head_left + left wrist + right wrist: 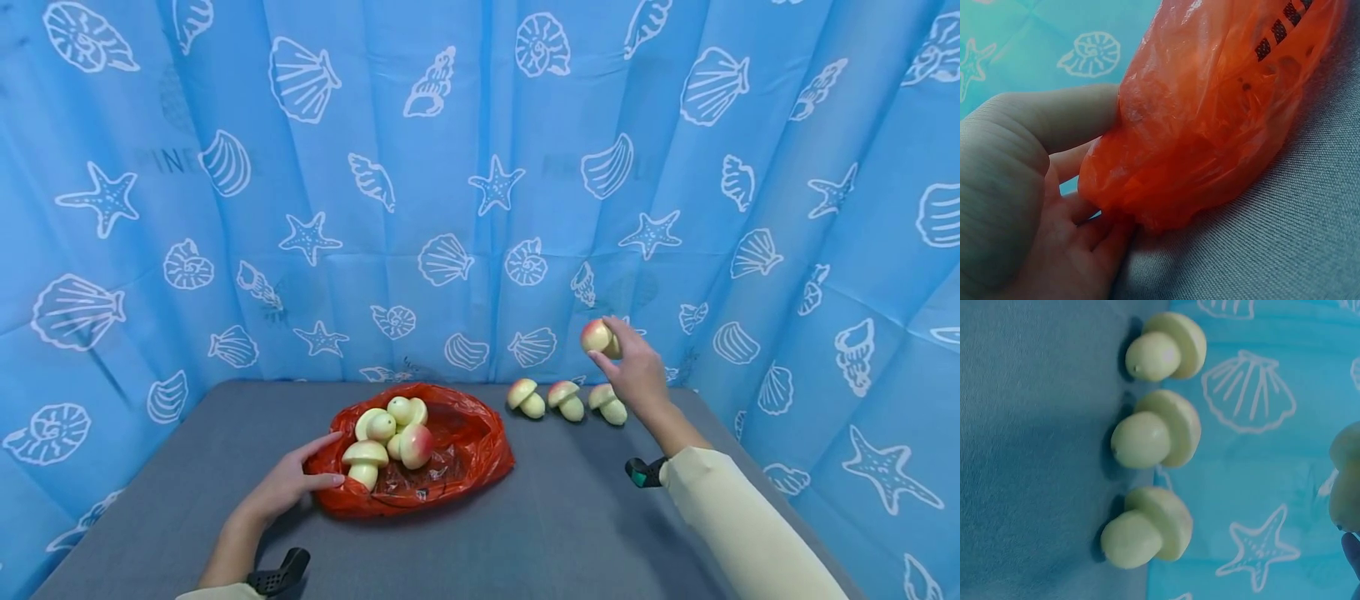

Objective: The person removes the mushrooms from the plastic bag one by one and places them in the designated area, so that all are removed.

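Observation:
My left hand (287,483) grips the left side of a red plastic bag (483,446). In the left wrist view its thumb lies against the crinkled bag (1191,137), with the other fingers behind and below. Inside the open bag lie several toy mushrooms (365,462), cream-coloured, one showing a red-tinged cap. Above the back right of the table, my right hand (637,371) pinches another toy mushroom (597,337) with a pinkish-red cap. Only part of this held mushroom (1347,481) enters the right wrist view. Below it, three similar mushrooms (566,401) lie in a row.
The grey table (525,533) reaches back to a blue curtain (480,217) printed with white shells and starfish. The row of three lies near the table's back edge, right of the bag. A dark strapped device (647,472) sits on each wrist.

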Tool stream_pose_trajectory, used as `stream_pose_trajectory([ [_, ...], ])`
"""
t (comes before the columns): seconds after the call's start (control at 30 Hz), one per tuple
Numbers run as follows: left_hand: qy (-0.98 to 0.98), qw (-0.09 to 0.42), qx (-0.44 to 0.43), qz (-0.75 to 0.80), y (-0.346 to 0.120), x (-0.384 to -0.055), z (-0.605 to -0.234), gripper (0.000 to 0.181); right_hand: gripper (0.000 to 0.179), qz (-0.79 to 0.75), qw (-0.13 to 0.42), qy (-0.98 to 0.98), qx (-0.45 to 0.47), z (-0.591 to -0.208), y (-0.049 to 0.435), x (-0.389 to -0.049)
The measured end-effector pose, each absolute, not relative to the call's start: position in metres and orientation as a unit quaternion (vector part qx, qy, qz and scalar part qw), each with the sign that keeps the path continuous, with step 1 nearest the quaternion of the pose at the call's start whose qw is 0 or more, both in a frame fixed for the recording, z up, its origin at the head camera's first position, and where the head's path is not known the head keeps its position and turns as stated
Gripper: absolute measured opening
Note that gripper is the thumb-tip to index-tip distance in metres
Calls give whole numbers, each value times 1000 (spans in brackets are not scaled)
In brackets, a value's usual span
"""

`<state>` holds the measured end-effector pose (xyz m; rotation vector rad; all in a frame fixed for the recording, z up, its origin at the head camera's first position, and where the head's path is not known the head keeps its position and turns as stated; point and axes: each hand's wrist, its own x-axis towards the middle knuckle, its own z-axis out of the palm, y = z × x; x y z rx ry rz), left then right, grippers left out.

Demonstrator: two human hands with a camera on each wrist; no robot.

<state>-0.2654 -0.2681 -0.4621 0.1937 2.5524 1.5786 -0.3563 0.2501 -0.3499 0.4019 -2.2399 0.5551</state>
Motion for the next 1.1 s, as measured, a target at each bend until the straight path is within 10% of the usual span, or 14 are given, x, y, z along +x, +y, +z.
stream_pose_trajectory([
  [1.1,837,71,56,540,-268,-266,-461,75,57,296,321,-898,-56,-424,311,-363],
])
